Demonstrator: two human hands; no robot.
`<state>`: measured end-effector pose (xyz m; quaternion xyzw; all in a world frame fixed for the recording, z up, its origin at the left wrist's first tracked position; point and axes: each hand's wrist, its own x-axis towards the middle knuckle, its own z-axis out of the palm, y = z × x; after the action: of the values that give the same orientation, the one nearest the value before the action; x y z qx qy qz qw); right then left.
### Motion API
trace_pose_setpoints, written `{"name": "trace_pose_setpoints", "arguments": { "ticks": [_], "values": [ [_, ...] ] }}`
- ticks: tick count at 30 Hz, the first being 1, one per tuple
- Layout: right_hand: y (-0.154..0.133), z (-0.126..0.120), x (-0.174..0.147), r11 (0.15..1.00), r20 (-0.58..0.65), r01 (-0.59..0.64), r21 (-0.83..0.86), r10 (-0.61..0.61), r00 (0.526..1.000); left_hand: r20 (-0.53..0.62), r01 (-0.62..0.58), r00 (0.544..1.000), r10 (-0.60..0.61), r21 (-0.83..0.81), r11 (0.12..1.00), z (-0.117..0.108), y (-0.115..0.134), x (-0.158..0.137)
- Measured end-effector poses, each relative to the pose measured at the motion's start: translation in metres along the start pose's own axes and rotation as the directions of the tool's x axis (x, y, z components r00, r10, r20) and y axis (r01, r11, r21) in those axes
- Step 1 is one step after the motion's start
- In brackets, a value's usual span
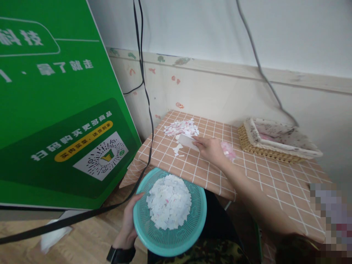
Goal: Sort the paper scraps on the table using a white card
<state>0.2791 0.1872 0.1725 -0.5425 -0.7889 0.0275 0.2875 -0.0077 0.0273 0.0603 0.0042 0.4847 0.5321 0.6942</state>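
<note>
My left hand grips the rim of a round turquoise plastic basket, its thumb over the edge. A heap of small white paper scraps fills the basket's middle. Above the table, my right hand pinches a flat white card between thumb and fingers. The card's far end is at the near side of a spread of white and pinkish paper scraps. A few loose scraps lie closer to the table's front edge. Behind my right wrist is a small pink pile, partly hidden.
A checked brown cloth covers the table. A cloth-lined wicker basket stands at the back right by the wall. Black cables hang in front of the table's left corner. A large green sign panel stands at left.
</note>
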Motion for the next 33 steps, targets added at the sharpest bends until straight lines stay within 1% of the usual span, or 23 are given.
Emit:
{"name": "trace_pose_setpoints", "arguments": {
  "ticks": [2,6,11,14,17,20,22,25,27,30,33],
  "values": [
    [0.001,0.003,0.0,1.0,0.0,0.005,0.027,-0.005,1.0,-0.004,-0.007,1.0,0.007,0.003,1.0,-0.001,-0.001,0.001],
    [-0.002,0.006,0.006,1.0,-0.05,-0.013,0.02,0.014,0.999,-0.008,-0.03,1.0,0.03,0.008,1.0,-0.002,-0.001,0.003],
    [-0.013,0.007,0.007,1.0,-0.001,0.005,-0.022,-0.005,1.0,0.003,-0.011,1.0,0.011,0.009,1.0,0.0,0.0,0.003],
    [-0.017,0.003,0.004,0.999,0.029,0.046,0.004,-0.046,0.999,-0.007,-0.021,1.0,0.021,0.016,1.0,-0.002,0.0,0.003],
    [-0.018,-0.001,0.002,0.997,0.003,0.066,0.036,-0.066,0.998,-0.008,-0.011,1.0,0.011,0.004,1.0,-0.005,-0.001,0.003],
    [-0.022,0.001,0.001,0.998,-0.013,0.06,-0.017,-0.06,0.998,0.019,-0.001,1.0,0.001,-0.012,1.0,-0.006,-0.001,0.004],
    [-0.026,0.003,-0.002,0.996,0.016,0.063,-0.065,-0.062,0.998,0.022,-0.005,1.0,0.005,-0.013,1.0,-0.006,-0.001,0.004],
    [-0.031,0.003,-0.009,0.992,0.053,0.107,-0.069,-0.103,0.993,0.04,-0.01,0.999,0.011,-0.009,1.0,-0.005,-0.001,0.004],
    [-0.032,0.001,-0.014,0.99,0.038,0.125,-0.064,-0.122,0.992,0.051,-0.013,0.999,0.013,-0.012,1.0,-0.004,-0.001,0.004],
    [-0.03,0.001,-0.019,0.991,-0.015,0.108,-0.077,-0.11,0.994,0.051,-0.007,0.999,0.008,-0.021,1.0,-0.002,0.0,0.003],
    [-0.027,0.003,-0.027,0.989,-0.01,0.128,-0.07,-0.129,0.992,0.036,0.004,0.999,-0.003,-0.021,1.0,0.0,0.001,0.0]
  ]
}}
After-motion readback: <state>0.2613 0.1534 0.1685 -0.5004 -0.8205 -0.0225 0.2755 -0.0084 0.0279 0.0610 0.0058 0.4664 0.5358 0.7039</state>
